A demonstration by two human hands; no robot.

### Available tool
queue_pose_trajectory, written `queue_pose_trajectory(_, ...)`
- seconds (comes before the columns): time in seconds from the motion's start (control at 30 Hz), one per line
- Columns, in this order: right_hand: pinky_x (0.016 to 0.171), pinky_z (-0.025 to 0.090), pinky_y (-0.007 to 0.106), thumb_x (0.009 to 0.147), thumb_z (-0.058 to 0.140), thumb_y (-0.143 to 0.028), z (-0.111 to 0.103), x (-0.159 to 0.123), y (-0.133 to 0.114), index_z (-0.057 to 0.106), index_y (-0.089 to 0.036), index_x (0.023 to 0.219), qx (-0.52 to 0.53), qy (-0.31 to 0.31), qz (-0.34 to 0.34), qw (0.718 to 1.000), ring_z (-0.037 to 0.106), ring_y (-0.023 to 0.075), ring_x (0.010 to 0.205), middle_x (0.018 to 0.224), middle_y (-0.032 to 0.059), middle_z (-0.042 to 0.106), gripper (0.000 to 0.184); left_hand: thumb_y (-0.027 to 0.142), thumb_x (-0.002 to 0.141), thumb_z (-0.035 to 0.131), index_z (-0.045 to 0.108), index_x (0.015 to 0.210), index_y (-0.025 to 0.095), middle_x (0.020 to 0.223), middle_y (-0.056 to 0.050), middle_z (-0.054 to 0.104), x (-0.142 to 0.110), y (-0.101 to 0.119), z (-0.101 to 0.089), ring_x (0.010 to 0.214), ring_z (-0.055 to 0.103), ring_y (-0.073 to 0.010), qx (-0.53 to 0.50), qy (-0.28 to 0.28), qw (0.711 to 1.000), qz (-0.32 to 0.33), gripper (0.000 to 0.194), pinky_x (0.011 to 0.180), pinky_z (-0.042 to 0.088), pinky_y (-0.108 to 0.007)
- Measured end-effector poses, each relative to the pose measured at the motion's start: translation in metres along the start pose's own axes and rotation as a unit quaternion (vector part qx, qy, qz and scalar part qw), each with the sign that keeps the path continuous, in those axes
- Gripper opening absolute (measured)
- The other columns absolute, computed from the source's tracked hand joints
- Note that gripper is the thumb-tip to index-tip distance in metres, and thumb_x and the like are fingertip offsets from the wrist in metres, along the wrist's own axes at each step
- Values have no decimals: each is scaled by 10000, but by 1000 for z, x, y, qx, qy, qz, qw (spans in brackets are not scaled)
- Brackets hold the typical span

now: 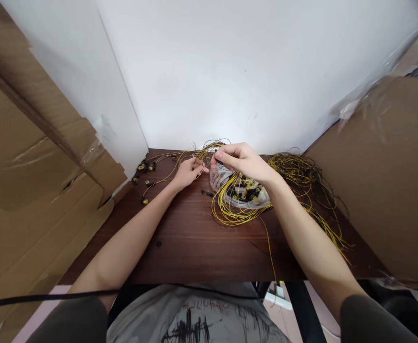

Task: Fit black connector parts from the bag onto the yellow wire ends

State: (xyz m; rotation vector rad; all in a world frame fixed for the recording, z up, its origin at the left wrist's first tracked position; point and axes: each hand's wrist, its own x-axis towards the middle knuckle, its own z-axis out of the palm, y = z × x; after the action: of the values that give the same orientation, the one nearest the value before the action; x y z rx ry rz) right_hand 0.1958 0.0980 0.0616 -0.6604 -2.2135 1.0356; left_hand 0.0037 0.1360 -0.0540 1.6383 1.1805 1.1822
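Note:
My left hand (pixel 188 173) is over the back middle of the table, thumb and fingers closed in a pinch on a thin yellow wire, little of which shows. To its right, my right hand (pixel 243 161) pinches a small black connector (pixel 218 158) between thumb and fingertips. Beneath the right hand lies a clear plastic bag (pixel 226 178) with several black-and-yellow parts (pixel 246 190) in it. A looped bundle of yellow wires (pixel 223 214) curves around the bag's front. Near the bag's left side rests a small black piece (pixel 206 193).
Several wired black-and-yellow parts (pixel 144 166) lie at the table's back left. A tangled heap of yellow and black wires (pixel 294 171) spreads at the right. Cardboard (pixel 44 190) stands on the left, a cardboard box (pixel 391 190) on the right, and a white wall (pixel 209 71) behind.

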Motion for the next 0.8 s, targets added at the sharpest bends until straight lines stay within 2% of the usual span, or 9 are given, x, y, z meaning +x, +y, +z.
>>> queue_pose_trajectory(0.17, 476, 222, 241, 902, 458, -392, 0, 0, 1, 629, -120, 784, 0, -2, -1, 1000, 292, 54, 493, 541, -48, 386, 342, 283, 736, 592, 603, 772, 116, 755, -78, 704, -1, 3, 0, 712, 614, -157, 12, -7, 1000, 27, 171, 704, 454, -278)
queue_pose_trajectory(0.23, 479, 224, 240, 901, 459, -399, 0, 0, 1, 625, -122, 771, -3, -2, -3, 1000, 293, 53, 496, 541, -48, 388, 348, 270, 718, 596, 630, 760, 111, 763, -77, 702, -2, 4, 0, 738, 620, -168, 11, -18, 999, 33, 167, 730, 453, -290)
queue_pose_trajectory(0.47, 474, 221, 243, 889, 477, -421, 0, 0, 0, 632, -124, 763, -5, 0, -1, 1000, 284, 53, 492, 540, -46, 396, 358, 198, 619, 631, 667, 715, 128, 725, -41, 684, -6, 12, -1, 617, 553, -127, 43, -31, 998, 32, 124, 597, 412, -251)
queue_pose_trajectory(0.8, 479, 226, 241, 903, 465, -387, 0, 0, -1, 620, -122, 756, 7, -4, -3, 1000, 280, 46, 482, 542, -51, 392, 341, 261, 628, 687, 697, 754, 145, 706, -16, 675, -6, 11, -3, 573, 481, -103, 63, -60, 995, 46, 172, 581, 389, -238)
